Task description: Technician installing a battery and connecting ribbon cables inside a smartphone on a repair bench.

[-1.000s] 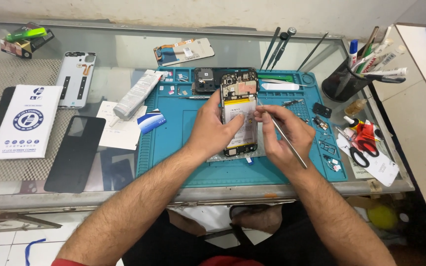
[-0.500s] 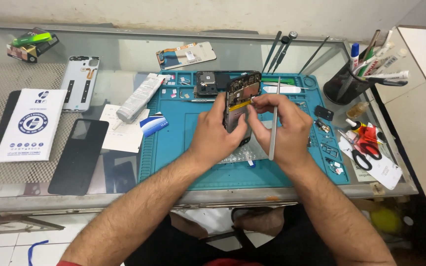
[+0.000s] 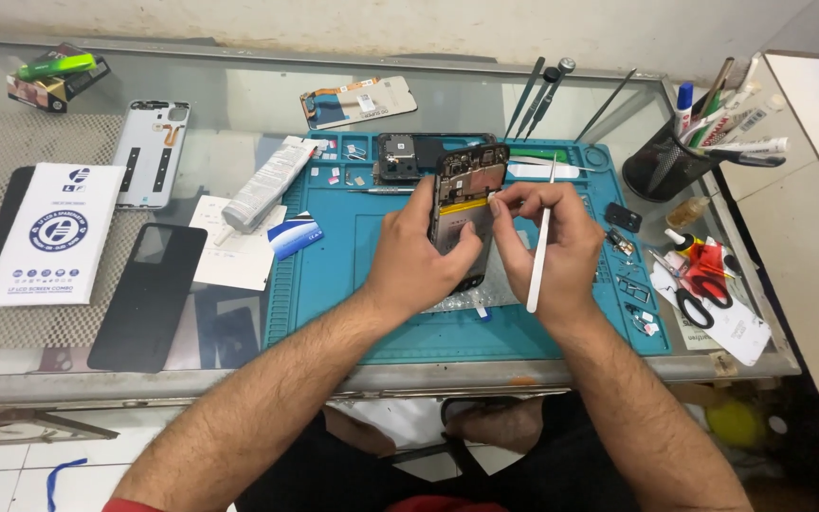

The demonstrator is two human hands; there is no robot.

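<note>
My left hand (image 3: 426, 258) grips an opened phone (image 3: 467, 192) with its back off, holding it tilted up above the blue work mat (image 3: 334, 284). The circuit board and yellow-edged battery face me. My right hand (image 3: 554, 245) pinches the phone's right edge with thumb and forefinger. A thin white spudger (image 3: 541, 248) is tucked between the right hand's fingers, running upright. A small white strip (image 3: 480, 311) lies on the mat under the hands.
On the mat's far edge lie a black camera frame (image 3: 397, 155) and small parts. Left of the mat sit a white tube (image 3: 268, 182), a blue card (image 3: 293, 234), a dark glass panel (image 3: 148, 294), a white box (image 3: 52, 233) and a white back cover (image 3: 150, 154). A tool cup (image 3: 664, 167) and red scissors (image 3: 700, 283) stand right.
The phone has been lifted off the mat and tilted upright in my left hand. My right hand moved from working with the spudger to pinching the phone's edge, spudger now upright.
</note>
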